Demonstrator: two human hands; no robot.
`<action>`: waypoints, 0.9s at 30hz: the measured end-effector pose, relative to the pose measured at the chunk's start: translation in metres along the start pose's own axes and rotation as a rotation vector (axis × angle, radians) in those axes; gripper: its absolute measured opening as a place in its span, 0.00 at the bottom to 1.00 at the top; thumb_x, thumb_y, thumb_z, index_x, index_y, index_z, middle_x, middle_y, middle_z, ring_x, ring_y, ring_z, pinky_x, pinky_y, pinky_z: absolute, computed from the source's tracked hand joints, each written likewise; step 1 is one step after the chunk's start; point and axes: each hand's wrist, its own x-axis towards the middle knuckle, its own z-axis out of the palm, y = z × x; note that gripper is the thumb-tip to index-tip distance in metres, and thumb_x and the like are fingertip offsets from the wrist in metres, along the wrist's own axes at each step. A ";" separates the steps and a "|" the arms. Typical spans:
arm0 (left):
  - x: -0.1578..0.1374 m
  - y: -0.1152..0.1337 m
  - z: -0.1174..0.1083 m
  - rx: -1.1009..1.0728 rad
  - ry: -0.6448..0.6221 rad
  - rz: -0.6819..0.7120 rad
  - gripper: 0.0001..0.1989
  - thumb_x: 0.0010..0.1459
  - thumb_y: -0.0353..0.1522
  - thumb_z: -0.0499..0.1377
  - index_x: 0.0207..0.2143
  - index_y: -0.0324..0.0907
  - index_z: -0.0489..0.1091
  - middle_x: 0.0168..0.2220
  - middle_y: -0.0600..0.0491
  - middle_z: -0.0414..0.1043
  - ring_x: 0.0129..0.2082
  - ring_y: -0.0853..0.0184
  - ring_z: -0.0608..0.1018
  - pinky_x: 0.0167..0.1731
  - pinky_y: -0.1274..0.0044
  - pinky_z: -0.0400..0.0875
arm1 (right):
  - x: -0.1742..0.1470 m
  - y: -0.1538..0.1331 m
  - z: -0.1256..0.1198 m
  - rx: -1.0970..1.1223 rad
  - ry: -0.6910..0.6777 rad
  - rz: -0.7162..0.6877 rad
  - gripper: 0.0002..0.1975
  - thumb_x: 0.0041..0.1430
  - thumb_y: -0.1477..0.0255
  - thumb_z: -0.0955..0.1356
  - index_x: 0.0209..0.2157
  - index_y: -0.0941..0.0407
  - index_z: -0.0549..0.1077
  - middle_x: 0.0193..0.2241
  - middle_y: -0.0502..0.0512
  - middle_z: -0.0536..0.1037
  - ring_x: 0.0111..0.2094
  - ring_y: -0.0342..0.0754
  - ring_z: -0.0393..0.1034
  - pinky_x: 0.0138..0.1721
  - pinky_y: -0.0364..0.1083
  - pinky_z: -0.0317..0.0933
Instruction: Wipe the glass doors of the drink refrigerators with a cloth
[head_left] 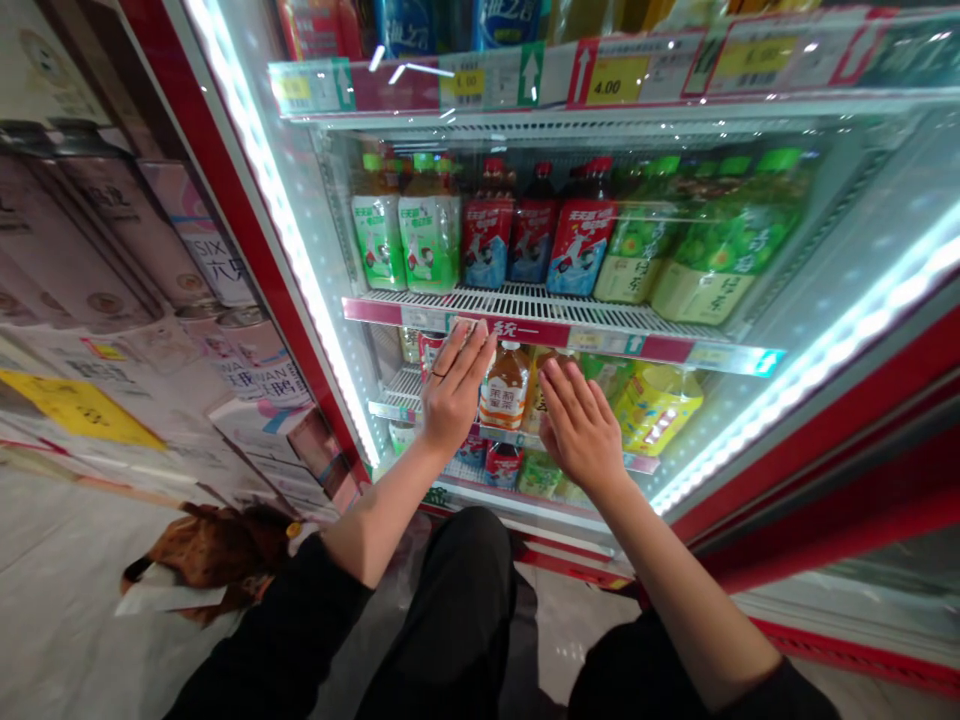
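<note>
My left hand [455, 390] is held out flat with its fingers stretched, its fingertips over a red shelf label strip [517, 330]. To its right, my right hand [581, 428] is also flat, fingers extended, in front of the row of bottles just below that strip. Neither hand holds anything. Between them shows a bottle of brown tea [504, 392] with a white and orange label. A yellow-labelled bottle [660, 408] stands right of my right hand. Whether my fingertips touch the strip or any bottle I cannot tell. My right hand partly hides another bottle behind it.
The lit cooler holds bottles with green labels [429, 240], red labels [581, 238] and green caps [750, 240]. An upper shelf edge [540, 85] carries price tags. Boxes [97, 230] are stacked left. A brown bag [214, 550] lies on the floor.
</note>
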 end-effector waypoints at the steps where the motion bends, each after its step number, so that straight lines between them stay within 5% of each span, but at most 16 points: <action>1: -0.002 0.006 0.001 -0.021 -0.027 0.013 0.35 0.76 0.22 0.49 0.81 0.46 0.51 0.75 0.51 0.67 0.79 0.63 0.60 0.79 0.65 0.63 | 0.005 0.003 -0.003 -0.019 0.016 -0.014 0.44 0.74 0.77 0.65 0.82 0.56 0.39 0.73 0.60 0.70 0.74 0.52 0.67 0.78 0.51 0.55; 5: 0.015 0.016 0.001 -0.118 -0.169 0.089 0.35 0.78 0.28 0.48 0.82 0.41 0.43 0.79 0.47 0.57 0.81 0.58 0.54 0.81 0.60 0.58 | 0.020 0.014 -0.006 -0.096 0.063 -0.013 0.40 0.75 0.76 0.64 0.82 0.58 0.45 0.73 0.61 0.70 0.72 0.52 0.69 0.78 0.51 0.53; 9: 0.037 0.005 0.003 -0.097 -0.182 0.131 0.38 0.77 0.24 0.49 0.83 0.47 0.40 0.77 0.50 0.63 0.80 0.60 0.57 0.80 0.61 0.62 | 0.012 0.022 -0.003 -0.114 0.080 0.010 0.41 0.75 0.76 0.64 0.82 0.57 0.44 0.73 0.60 0.70 0.73 0.54 0.69 0.75 0.54 0.58; 14: 0.021 0.012 0.005 -0.093 -0.024 0.029 0.34 0.77 0.23 0.53 0.80 0.48 0.52 0.73 0.50 0.71 0.77 0.59 0.67 0.76 0.60 0.71 | -0.016 0.027 -0.007 -0.098 0.008 0.043 0.44 0.74 0.76 0.65 0.82 0.51 0.40 0.74 0.56 0.69 0.73 0.52 0.68 0.76 0.54 0.58; 17: 0.014 0.025 0.005 -0.156 -0.017 0.089 0.30 0.75 0.23 0.58 0.75 0.45 0.62 0.69 0.49 0.76 0.73 0.60 0.73 0.72 0.64 0.76 | -0.024 0.026 -0.010 -0.069 -0.024 0.077 0.44 0.75 0.75 0.63 0.83 0.48 0.37 0.75 0.54 0.67 0.73 0.54 0.68 0.76 0.56 0.57; 27: 0.046 0.019 0.005 -0.200 0.020 0.034 0.22 0.75 0.23 0.60 0.67 0.46 0.72 0.66 0.48 0.79 0.72 0.58 0.75 0.70 0.56 0.78 | -0.009 0.024 -0.021 -0.065 0.063 0.070 0.42 0.75 0.75 0.65 0.82 0.52 0.43 0.75 0.55 0.68 0.77 0.53 0.61 0.78 0.54 0.54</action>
